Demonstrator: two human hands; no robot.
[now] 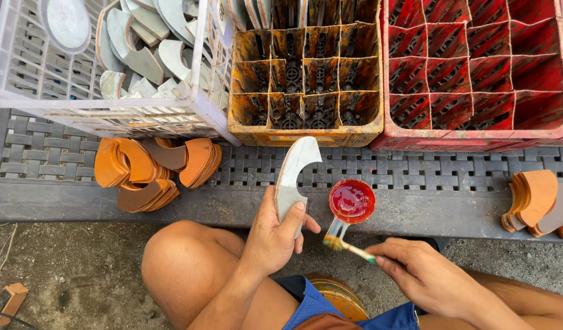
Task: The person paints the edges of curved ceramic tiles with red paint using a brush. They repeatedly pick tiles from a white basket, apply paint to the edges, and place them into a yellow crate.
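A seated person's left hand [275,232] grips a pale curved blade-shaped piece [292,177] upright, while the right hand [425,272] holds a small brush [348,247] with its bristles just beside the piece's lower end. A scoop of red paint [351,201] rests on the dark woven bench [61,153] between the hands, with stacks of orange pieces [150,168] at left and right. Behind stand a white crate [24,67] of pale pieces, an orange crate [306,131] and a red crate [477,137].
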